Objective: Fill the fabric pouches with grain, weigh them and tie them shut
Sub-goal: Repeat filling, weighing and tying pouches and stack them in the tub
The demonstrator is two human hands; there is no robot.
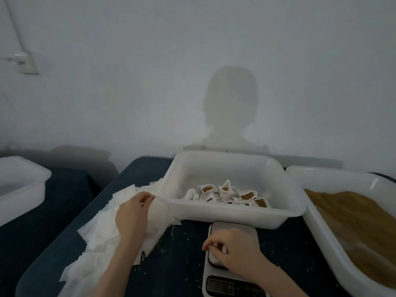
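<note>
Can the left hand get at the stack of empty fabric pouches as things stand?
Probably yes. The left hand already rests on the white stack of empty pouches, fingers curled at its top edge beside the middle tub. Nothing lies between them.

Place: you are at a small packing bench, the look of a workshop or back room rather than a home kitchen.
Wall: a bare pale wall stands right behind your table, with a conduit and box fixed on it at the left.
Table: a dark table top strewn with loose grains.
Bins: plain white plastic tubs stand side by side, the middle tub holding filled pouches, the right tub holding loose brown grain.
Supplies: a heap of blank white fabric pieces lies at your left.
Tool: a small digital scale sits before you.
Neighbour: another white tub rests on a second dark surface at far left.
</note>
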